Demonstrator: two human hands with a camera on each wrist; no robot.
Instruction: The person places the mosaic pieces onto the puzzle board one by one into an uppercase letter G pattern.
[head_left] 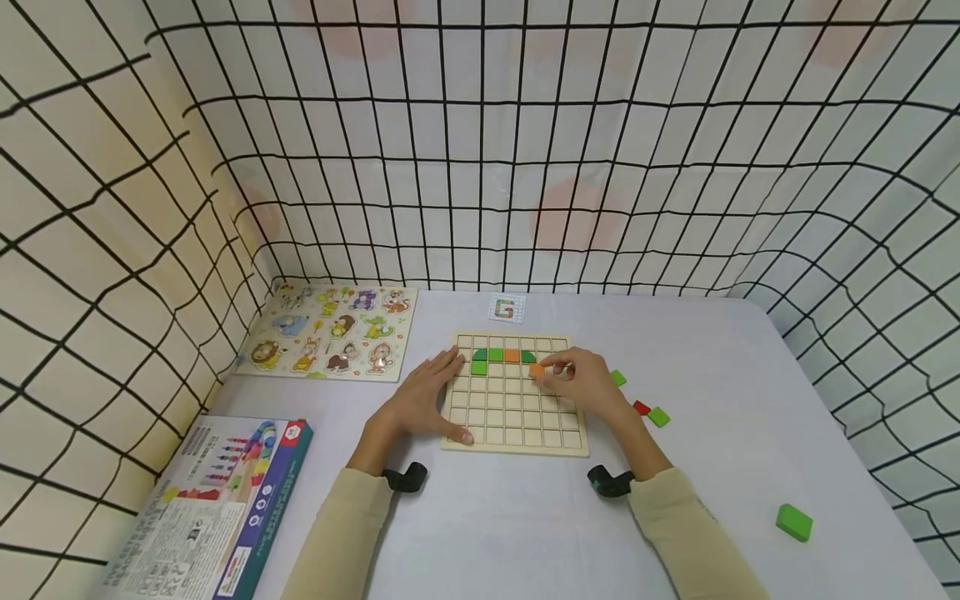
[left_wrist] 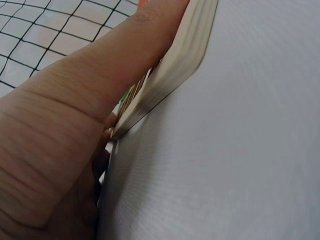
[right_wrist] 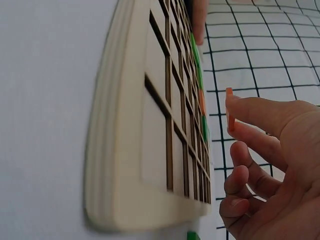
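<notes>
A wooden grid board lies on the table. My left hand rests along its left side, fingers stretched toward the top corner and thumb over the near edge. Between thumb and fingers, my right hand pinches an orange square tile, held just above the board near its upper right. On the board's second row sit a green corner tile, a green square, an orange square and another green corner tile. Below the left end is a green square.
Right of the board lie green tiles and a red one; a green block is nearer. A pattern card sits behind. At left are an animal puzzle and a box. Black netting surrounds the table.
</notes>
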